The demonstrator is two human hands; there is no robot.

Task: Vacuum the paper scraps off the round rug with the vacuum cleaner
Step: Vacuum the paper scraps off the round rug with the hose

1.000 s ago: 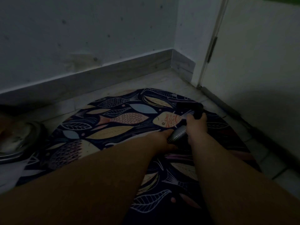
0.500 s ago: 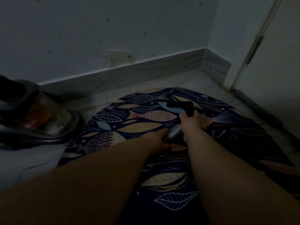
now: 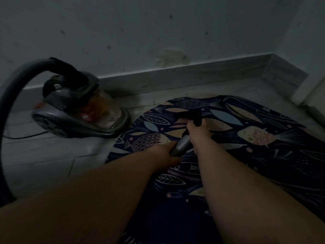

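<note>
A round dark rug printed with fish and leaves lies on the floor. My right hand grips the black nozzle of the vacuum, which rests on the rug's far left part. My left hand holds the ribbed grey hose just behind the right hand. The vacuum cleaner body, grey with a clear dust bin, stands on the floor left of the rug. Its dark hose arcs up and off the left edge. No paper scraps can be made out in this dim light.
A wall with a pale skirting board runs behind the rug and meets a corner at the right. A door frame stands at the far right. A power cord trails on the grey floor left of the vacuum.
The view has swung left, bringing the whole vacuum body into sight. Both hands have slid the nozzle leftward across the rug toward its left edge, keeping the same grip.
</note>
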